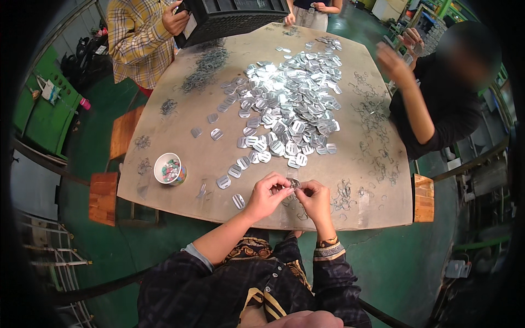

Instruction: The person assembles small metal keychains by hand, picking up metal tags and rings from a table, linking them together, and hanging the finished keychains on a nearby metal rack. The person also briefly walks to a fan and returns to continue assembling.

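Over the near edge of the table, my left hand and my right hand meet, fingertips pinched together. Between them is a small silver slotted metal buckle, partly covered by the fingers. Just beyond, a large heap of similar flat silver buckles spreads over the middle of the table. One loose buckle lies left of my left hand. Thin curved wire scraps are scattered beside my right hand.
A white cup with small coloured pieces stands on the table at left. Dark wire scraps pile at far left. One person holds a black crate over the far edge; another person works at right.
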The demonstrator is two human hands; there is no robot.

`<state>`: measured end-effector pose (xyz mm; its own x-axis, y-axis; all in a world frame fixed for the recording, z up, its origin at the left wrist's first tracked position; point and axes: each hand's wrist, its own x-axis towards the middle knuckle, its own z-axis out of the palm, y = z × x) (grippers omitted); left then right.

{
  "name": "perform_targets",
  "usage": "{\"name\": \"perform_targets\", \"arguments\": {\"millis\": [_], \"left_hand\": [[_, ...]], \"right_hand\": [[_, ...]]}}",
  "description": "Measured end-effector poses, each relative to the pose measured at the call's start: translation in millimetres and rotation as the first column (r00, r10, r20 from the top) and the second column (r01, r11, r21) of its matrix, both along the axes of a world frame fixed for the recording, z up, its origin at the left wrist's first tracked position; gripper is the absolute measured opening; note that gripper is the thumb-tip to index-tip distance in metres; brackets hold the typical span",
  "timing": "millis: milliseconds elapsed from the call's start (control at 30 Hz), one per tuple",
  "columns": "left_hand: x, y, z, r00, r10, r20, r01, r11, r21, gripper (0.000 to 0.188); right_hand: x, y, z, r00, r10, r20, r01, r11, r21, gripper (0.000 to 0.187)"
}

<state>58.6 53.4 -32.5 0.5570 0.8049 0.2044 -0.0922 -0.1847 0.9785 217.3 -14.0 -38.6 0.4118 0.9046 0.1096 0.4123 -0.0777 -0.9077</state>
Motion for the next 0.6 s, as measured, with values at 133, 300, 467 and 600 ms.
{"name": "perform_targets", "arguments": {"millis": [133, 300, 467, 600], "left_hand": [[-1.0, -0.5, -12.7, 0.998, 0.062, 0.026, -0.058, 0.992, -0.108, 0.007], [-5.7, -3.1, -24.8, 0.994, 0.091, 0.064, -0.07, 0.958, -0.279, 0.006], [-10.5, -2.3, -14.2, 0.979, 0.059, 0.195, 0.033, 0.899, -0.437, 0.007], [-15.3, 0.2, -18.6, 0.973, -0.018, 0.228, 0.13, 0.865, -0.485, 0.009]], "right_hand": [[-16.9, -3.8, 8.3, 0.995, -0.045, 0.09, 0.041, 0.998, 0.047, 0.009], [-30.6, -7.5, -0.2, 0.99, -0.085, -0.11, 0.09, 0.995, 0.038, 0.01], [-35.5, -10.1, -11.9, 0.976, -0.067, -0.206, 0.072, 0.997, 0.016, 0.011], [-36.3, -11.8, -13.5, 0.946, -0.072, -0.317, 0.067, 0.997, -0.027, 0.011]]}}
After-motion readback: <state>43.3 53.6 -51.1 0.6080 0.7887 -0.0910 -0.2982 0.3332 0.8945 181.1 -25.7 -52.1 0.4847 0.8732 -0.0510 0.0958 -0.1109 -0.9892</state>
